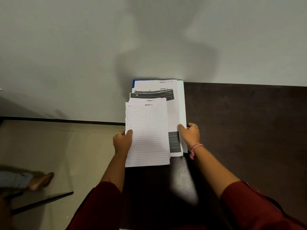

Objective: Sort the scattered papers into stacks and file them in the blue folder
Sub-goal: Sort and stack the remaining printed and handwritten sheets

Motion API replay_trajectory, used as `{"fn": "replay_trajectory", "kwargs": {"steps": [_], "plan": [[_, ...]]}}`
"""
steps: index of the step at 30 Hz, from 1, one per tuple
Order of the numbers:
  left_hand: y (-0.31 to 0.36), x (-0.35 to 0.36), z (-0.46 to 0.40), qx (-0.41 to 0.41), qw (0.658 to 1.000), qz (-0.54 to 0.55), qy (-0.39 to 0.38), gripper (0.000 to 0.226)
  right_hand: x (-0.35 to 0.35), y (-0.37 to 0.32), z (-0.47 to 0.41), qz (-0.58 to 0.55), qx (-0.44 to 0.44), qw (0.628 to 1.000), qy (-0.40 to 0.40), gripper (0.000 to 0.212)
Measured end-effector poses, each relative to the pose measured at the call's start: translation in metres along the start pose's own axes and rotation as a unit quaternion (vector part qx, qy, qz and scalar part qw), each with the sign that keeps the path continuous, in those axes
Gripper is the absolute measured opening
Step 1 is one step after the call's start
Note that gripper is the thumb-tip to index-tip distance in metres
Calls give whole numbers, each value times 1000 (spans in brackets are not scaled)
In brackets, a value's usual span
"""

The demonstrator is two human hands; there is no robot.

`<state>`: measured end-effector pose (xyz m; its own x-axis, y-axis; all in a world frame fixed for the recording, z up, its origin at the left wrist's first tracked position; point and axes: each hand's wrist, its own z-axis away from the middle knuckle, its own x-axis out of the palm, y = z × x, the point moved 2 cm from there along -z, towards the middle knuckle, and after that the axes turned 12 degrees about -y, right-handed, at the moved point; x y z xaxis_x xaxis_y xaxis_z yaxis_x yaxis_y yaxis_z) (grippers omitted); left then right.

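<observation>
Nearest the camera: my dark red sleeves (106,205), both forearms reaching forward over the dark table (249,130). My left hand (122,141) holds the left edge of the lined top sheet (147,133), thumb on top and fingers curled under: the grip pinches the paper. My right hand (190,133) grips the right edge of the paper stack (172,117), thumb pressed on the sheets, fingers curled around the outer white pages. The stack is fanned, headings "SECTION 1" showing on several sheets, and dark-banded printed pages lie between them. A corner of the blue folder (133,83) shows under the stack's far left corner, against the wall (99,47). A pink wrist thread (194,149) sits on my right wrist.
</observation>
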<state>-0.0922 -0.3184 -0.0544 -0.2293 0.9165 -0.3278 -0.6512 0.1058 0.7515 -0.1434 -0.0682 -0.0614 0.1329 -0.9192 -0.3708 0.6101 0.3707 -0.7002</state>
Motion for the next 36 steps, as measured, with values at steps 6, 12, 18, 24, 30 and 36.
{"fn": "replay_trajectory", "kwargs": {"steps": [6,12,18,24,30,36], "plan": [[-6,-2,0,-42,994,99,-20,29,3,1,-9,-56,11,998,20,28],[-14,-3,7,-64,985,136,-84,28,7,12,-6,-97,-14,994,47,25],[-21,-3,23,-56,984,110,-131,37,-8,26,7,-133,-69,988,45,27],[-18,24,45,-34,983,94,-151,38,-46,51,9,-169,-80,981,51,24],[-10,75,85,-4,980,60,-192,41,-103,86,15,-199,-93,973,66,18],[-1,136,130,12,969,27,-246,38,-171,121,29,-206,-90,972,72,18]]}}
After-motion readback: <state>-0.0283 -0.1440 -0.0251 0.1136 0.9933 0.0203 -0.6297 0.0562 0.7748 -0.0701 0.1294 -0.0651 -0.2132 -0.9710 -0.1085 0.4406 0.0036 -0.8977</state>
